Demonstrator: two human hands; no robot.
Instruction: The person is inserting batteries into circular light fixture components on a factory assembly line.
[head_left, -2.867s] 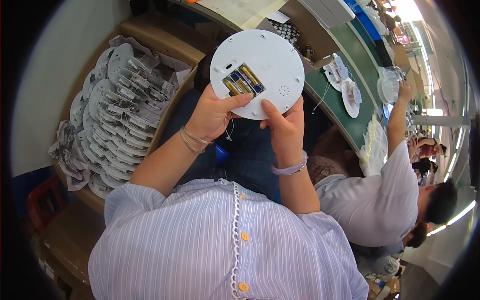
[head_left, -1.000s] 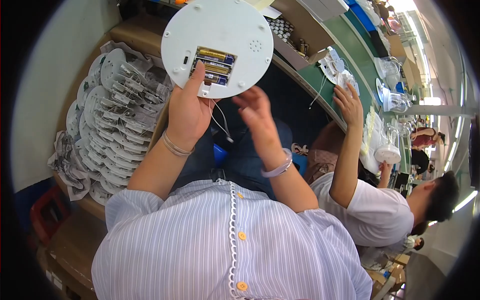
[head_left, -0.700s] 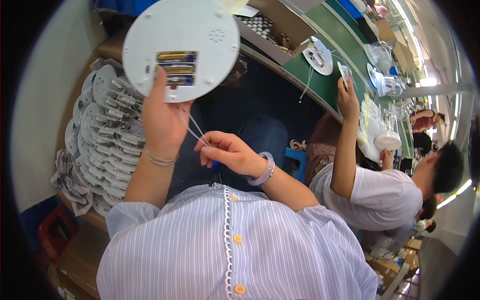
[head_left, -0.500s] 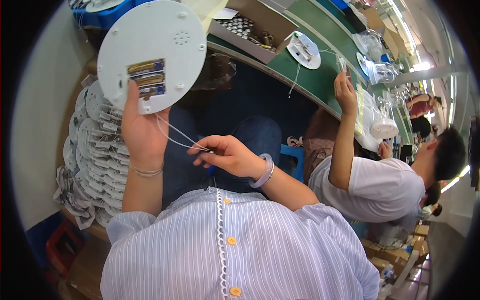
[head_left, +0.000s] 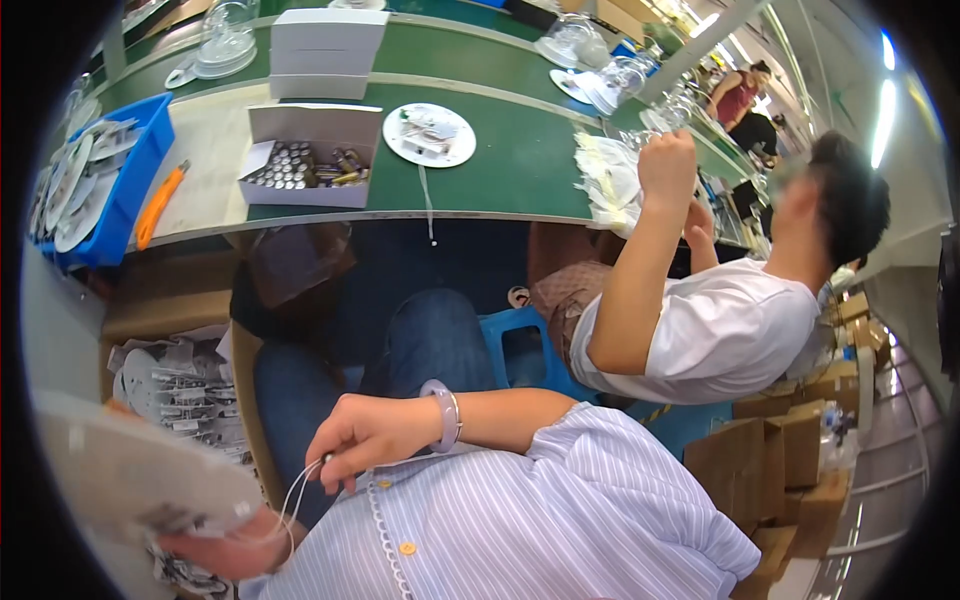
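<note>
The white disc is now sitting at the lower left of the frame, having swung down and away from the upper left, where its battery bay was facing the camera half a second ago. It is smearing with motion blur and lying almost edge-on, so the cells are no longer showing clearly. The left hand is going down with it, its grip closing on the disc's lower edge, though blur is hiding the exact finger placement. The right hand is keeping a narrow pinch on the thin white leads, which are looping slackly between the two hands. The view is also turning, bringing the green bench across the top, with the battery box and another disc standing out more plainly at upper centre. The carton of stacked discs is showing at left, partly behind the held disc. For the work in hand, this is meaning that disc and leads are staying under control, while the bay is leaving clear sight, so its condition is not being confirmed here.
</note>
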